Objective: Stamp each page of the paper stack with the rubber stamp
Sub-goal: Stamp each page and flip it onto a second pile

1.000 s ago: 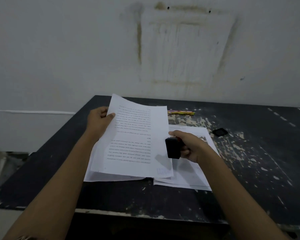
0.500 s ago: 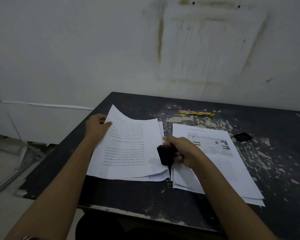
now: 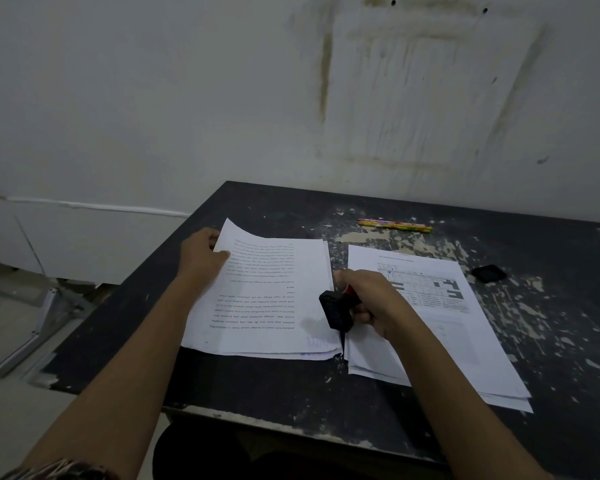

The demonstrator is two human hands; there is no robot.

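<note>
Two piles of printed paper lie on a dark table (image 3: 291, 393). The left pile (image 3: 267, 299) has text facing away from me and a faint blue stamp mark near its lower right corner. My left hand (image 3: 201, 254) pinches the far left corner of its top sheet, which curls up slightly. The right pile (image 3: 440, 327) shows a page with a table. My right hand (image 3: 371, 299) grips a black rubber stamp (image 3: 336, 311) with a red part, held just above the gap between the piles, its base turned left.
Coloured pencils (image 3: 395, 225) lie near the table's far edge. A small black square pad or lid (image 3: 489, 273) sits right of the right pile. The tabletop is scuffed with pale chips. A metal frame (image 3: 39, 327) lies on the floor at left.
The sheet held by my left hand has come down from a raised tilt onto the left pile. The view shifted left. My right hand with the stamp stayed between the piles.
</note>
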